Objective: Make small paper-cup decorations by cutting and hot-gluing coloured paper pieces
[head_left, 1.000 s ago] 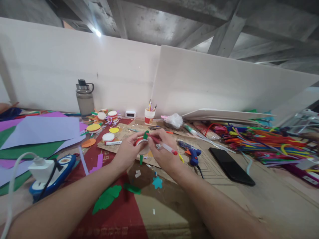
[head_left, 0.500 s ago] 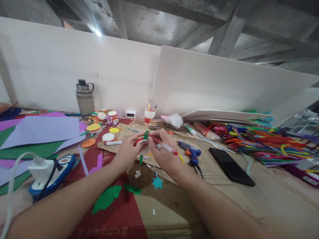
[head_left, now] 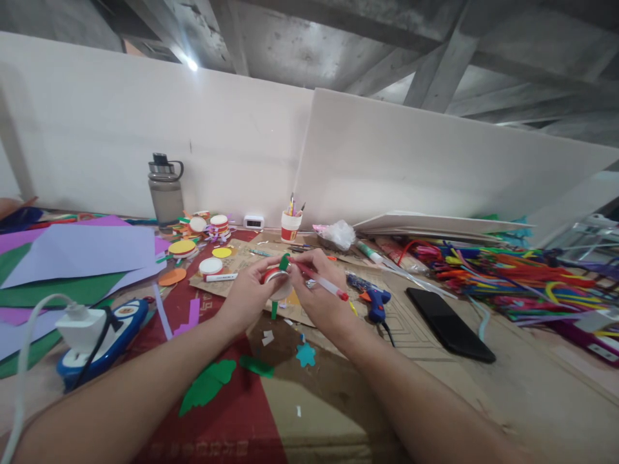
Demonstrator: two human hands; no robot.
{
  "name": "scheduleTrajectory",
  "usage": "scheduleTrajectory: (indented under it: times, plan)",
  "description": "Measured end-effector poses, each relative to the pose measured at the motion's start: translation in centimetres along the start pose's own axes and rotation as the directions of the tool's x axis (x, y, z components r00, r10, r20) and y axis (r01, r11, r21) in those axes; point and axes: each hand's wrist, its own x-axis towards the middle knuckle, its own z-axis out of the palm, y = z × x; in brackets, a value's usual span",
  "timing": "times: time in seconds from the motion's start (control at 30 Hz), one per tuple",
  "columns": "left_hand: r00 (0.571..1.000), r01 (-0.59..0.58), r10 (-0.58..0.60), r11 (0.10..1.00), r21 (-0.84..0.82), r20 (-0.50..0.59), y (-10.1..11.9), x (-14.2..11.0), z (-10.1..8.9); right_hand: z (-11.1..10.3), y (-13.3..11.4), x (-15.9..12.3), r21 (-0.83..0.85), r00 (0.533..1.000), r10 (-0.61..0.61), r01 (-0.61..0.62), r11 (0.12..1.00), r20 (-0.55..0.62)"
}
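My left hand (head_left: pixel 248 293) is closed around a small red and white round piece (head_left: pixel 275 276), which looks like a cut-down paper cup. A green paper strip (head_left: pixel 284 261) curls up at its top, and another green strip (head_left: pixel 274 310) hangs below it. In my right hand (head_left: pixel 319 293) is a red pen (head_left: pixel 329 287), its clear barrel slanting down to the right. The pen's front end is at the upper green strip; my fingers partly hide it. Beneath my hands lie a blue paper flower (head_left: pixel 305 354) and green paper pieces (head_left: pixel 207 386) on cardboard.
A glue gun (head_left: pixel 376 303) and black phone (head_left: pixel 449 324) lie to the right, near a pipe-cleaner pile (head_left: pixel 512 277). Coloured paper sheets (head_left: pixel 87 254) and a blue power strip (head_left: pixel 130 328) are left. Behind stand a bottle (head_left: pixel 165 196) and a cup of pens (head_left: pixel 291 227).
The right hand and red pen have shifted slightly by the green strip. The left hand keeps its hold on the round piece, almost still.
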Motion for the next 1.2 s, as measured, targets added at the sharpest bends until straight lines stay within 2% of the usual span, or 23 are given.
scheduleTrajectory:
  times: [0.4, 1.2]
  plan:
    - [1.0, 0.014, -0.014, 0.999, -0.041, -0.018, -0.13, 0.06, 0.05, -0.17, -0.2, 0.01, 0.025, 0.999, 0.038, -0.038, 0.999, 0.019]
    - [0.999, 0.003, -0.005, 0.997, -0.073, -0.032, -0.26, 0.09, -0.04, -0.19, -0.16, -0.01, 0.019, 0.999, 0.035, -0.035, 0.999, 0.018]
